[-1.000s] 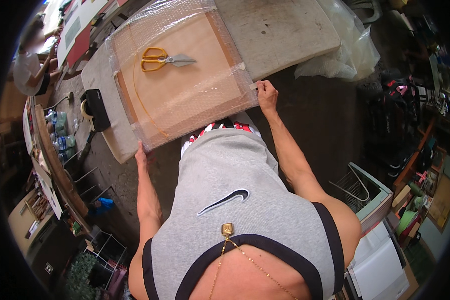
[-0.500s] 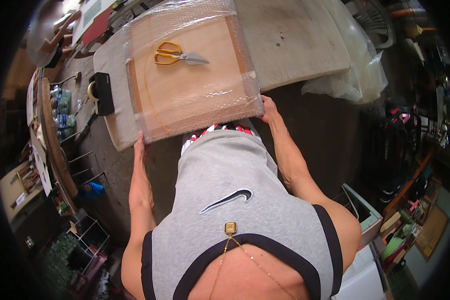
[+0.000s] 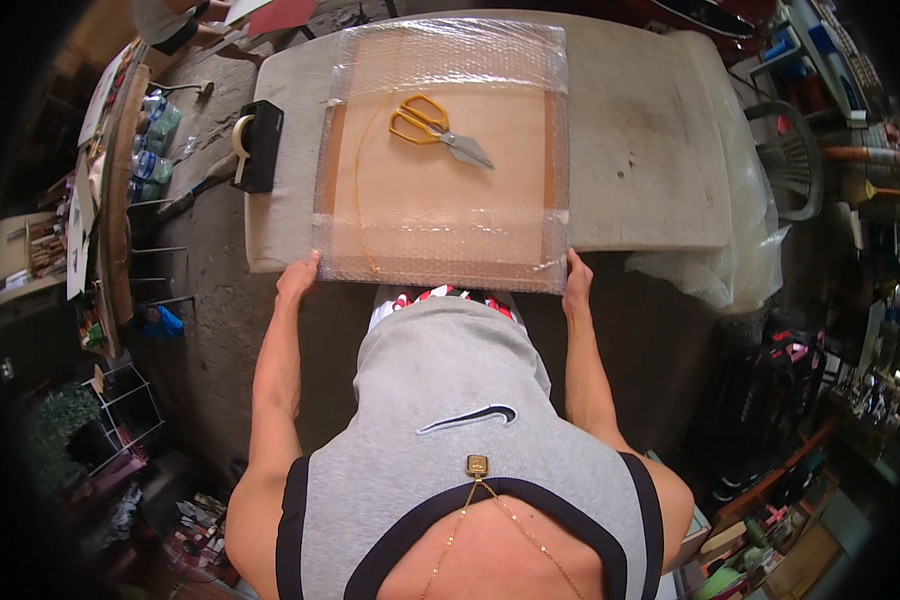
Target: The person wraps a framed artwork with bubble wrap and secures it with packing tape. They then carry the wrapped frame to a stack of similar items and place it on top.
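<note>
A flat rectangular panel in bubble wrap (image 3: 450,235), brown at its borders and paler in the middle, lies on the table, its near edge jutting past the table edge toward my waist. My left hand (image 3: 300,276) grips its near left corner. At the near right corner, my right hand (image 3: 577,276) is closed on the edge, some fingers hidden below. Scissors (image 3: 440,130) with yellow handles rest on top, blades pointing right and slightly toward me. To their left, a thin orange cord (image 3: 358,185) curves down over the wrap.
A black tape dispenser (image 3: 260,147) stands at the left end of the pale table (image 3: 650,150). Clear plastic sheeting (image 3: 740,265) hangs off the right end, beside a grey plastic chair (image 3: 792,165). Plastic bottles (image 3: 150,165) stand farther left. Part of another person shows at the top left.
My view has turned, so the table and panel now look squarer and farther right. Both hands still hold the panel's near corners. The scissors remain on top.
</note>
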A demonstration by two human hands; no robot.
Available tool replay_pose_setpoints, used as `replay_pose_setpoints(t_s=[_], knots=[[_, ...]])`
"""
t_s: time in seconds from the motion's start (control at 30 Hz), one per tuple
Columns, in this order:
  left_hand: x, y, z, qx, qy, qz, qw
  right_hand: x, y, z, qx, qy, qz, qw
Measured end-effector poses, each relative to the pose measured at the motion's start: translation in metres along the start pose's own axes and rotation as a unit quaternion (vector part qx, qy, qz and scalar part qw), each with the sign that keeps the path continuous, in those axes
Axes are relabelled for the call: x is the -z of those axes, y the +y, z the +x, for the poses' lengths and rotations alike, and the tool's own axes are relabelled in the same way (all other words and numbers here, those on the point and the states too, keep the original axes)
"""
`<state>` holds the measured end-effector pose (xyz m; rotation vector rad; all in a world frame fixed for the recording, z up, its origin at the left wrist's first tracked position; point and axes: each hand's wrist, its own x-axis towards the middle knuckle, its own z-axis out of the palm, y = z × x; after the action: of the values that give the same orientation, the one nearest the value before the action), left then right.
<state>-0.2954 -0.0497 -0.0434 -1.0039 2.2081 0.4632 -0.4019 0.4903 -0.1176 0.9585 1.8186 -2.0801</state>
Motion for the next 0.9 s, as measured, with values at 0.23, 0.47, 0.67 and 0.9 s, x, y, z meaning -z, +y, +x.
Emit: replay_pose_setpoints(t_s=[0.23,0.47,0.67,0.9], knots=[[0.006,0.0,0.009,-0.09,-0.008,0.066,0.994,-0.062,-0.058,-0.052,0.404,0.16,-0.424,0.794],[0.007,-0.029,0.036,-0.12,-0.099,-0.117,0.981,-0.252,-0.084,-0.018,0.514,-0.063,-0.484,0.705],[0.02,-0.016,0.012,-0.08,-0.101,-0.113,0.985,-0.314,-0.109,0.012,0.354,-0.145,-0.642,0.664],[0.048,0.041,0.027,-0.195,0.203,-0.131,0.95,-0.299,-0.121,0.017,0.417,-0.138,-0.563,0.7]])
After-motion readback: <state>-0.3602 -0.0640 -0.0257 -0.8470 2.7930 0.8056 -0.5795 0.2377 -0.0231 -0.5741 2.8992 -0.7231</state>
